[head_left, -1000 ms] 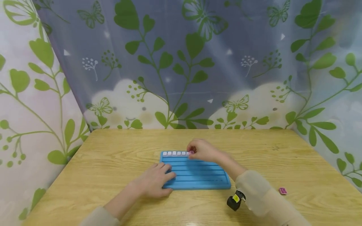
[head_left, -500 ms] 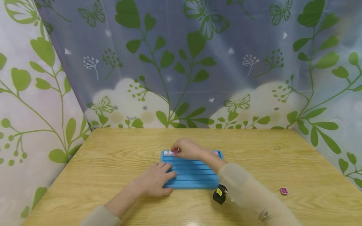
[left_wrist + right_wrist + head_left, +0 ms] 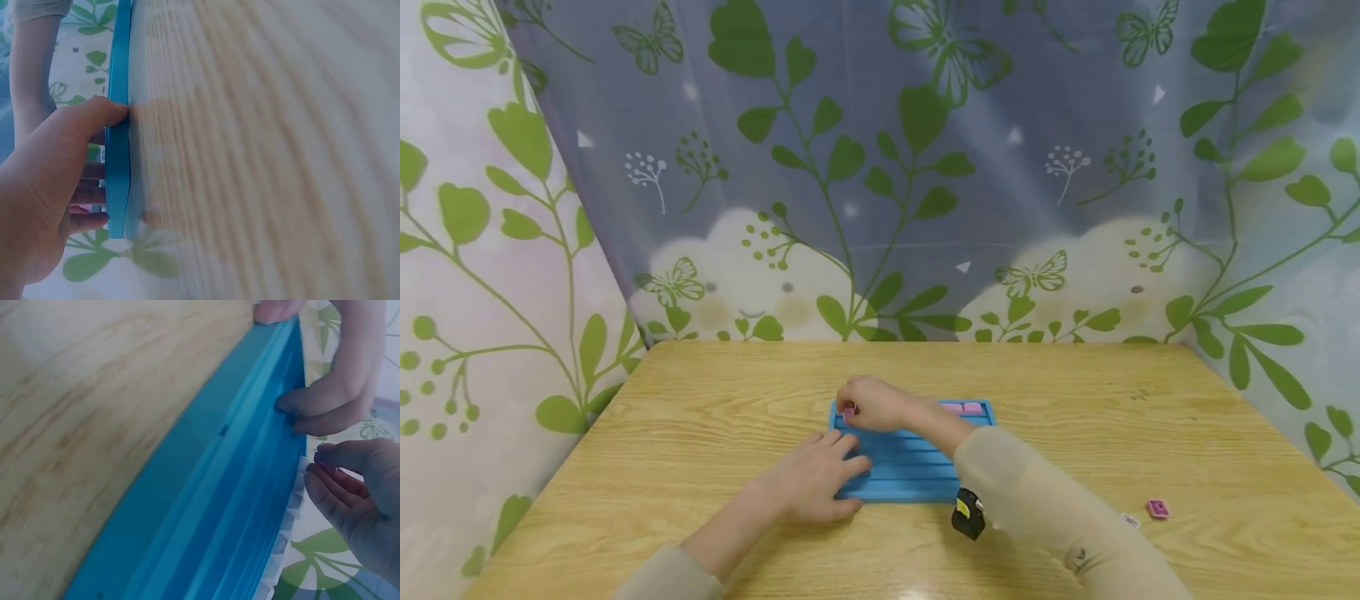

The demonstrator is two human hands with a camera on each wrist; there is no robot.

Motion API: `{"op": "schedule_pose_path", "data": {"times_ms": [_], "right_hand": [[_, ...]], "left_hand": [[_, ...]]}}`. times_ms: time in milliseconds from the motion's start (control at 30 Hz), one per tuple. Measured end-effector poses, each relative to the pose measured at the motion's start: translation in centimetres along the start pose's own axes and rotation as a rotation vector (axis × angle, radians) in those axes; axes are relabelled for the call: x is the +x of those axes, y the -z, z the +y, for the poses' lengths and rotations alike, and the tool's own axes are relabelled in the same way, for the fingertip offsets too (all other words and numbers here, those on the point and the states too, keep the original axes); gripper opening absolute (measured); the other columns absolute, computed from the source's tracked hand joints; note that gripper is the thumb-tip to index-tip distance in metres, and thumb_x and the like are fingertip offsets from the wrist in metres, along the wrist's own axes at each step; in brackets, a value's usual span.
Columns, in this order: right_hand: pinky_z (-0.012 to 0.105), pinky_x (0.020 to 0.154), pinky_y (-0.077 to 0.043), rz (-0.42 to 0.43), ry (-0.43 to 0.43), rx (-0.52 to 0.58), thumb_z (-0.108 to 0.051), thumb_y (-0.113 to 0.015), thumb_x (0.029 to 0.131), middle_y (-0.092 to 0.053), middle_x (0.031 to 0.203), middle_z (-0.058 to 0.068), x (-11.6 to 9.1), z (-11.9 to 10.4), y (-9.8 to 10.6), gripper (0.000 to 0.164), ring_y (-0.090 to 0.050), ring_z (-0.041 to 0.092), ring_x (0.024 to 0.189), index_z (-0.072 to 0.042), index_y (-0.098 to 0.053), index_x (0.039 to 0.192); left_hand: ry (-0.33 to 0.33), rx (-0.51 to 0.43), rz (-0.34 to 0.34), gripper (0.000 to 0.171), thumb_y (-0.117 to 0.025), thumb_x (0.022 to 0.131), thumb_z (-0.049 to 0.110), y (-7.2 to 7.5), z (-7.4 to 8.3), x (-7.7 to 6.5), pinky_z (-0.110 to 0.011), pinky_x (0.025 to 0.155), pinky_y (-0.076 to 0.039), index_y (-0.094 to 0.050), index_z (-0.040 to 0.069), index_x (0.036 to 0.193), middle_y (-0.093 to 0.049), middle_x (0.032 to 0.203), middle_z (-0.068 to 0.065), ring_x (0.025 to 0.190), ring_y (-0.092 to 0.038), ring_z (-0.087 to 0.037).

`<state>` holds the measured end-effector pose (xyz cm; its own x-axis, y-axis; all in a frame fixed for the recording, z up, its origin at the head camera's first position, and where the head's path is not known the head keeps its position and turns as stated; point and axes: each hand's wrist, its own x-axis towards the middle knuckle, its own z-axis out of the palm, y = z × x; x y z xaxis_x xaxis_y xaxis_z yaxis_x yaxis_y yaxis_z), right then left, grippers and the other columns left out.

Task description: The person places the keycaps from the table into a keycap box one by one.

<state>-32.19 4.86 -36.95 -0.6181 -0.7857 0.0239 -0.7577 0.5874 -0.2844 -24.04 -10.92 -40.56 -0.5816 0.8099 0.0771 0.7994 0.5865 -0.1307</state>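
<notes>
A blue grooved tray (image 3: pixel 898 468) lies flat on the table. My left hand (image 3: pixel 811 479) rests on its left side with fingers spread over the grooves. In the left wrist view, the thumb of that hand (image 3: pixel 44 169) touches the tray's outer edge (image 3: pixel 119 169). My right hand (image 3: pixel 877 403) pinches a small pink keycap (image 3: pixel 849 413) between thumb and fingertips at the left end of the top groove. Pink keycaps (image 3: pixel 972 408) show at the groove's right end. The right wrist view shows a row of pale keycaps (image 3: pixel 281 540) along it; the right hand hides part of this row in the head view.
A loose pink keycap (image 3: pixel 1158 508) lies hollow side up on the table (image 3: pixel 1075 400) at the right. A small white piece (image 3: pixel 1130 521) shows beside the right sleeve (image 3: pixel 1060 508). A black camera (image 3: pixel 967 514) hangs at the right wrist. Patterned curtains (image 3: pixel 880 167) stand behind.
My right hand has moved left along the top groove with the pink keycap, to the tray's left end. Pink keycaps at the right end are now uncovered. My left hand has stayed put.
</notes>
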Motion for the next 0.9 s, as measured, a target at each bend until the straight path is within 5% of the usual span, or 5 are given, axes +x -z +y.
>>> {"op": "schedule_pose_path", "data": {"times_ms": [900], "right_hand": [[0.024, 0.07, -0.042, 0.031, -0.066, -0.016, -0.009, -0.061, 0.087, -0.052, 0.086, 0.002, 1.4, -0.5, -1.7, 0.007, -0.047, 0.014, 0.077, -0.006, -0.064, 0.093]], "left_hand": [[0.004, 0.002, -0.002, 0.042, -0.055, 0.087, 0.046, 0.1, 0.0, -0.1, -0.039, 0.09, -0.039, -0.057, 0.017, 0.117, -0.048, 0.107, -0.003, 0.101, -0.044, -0.019]]}}
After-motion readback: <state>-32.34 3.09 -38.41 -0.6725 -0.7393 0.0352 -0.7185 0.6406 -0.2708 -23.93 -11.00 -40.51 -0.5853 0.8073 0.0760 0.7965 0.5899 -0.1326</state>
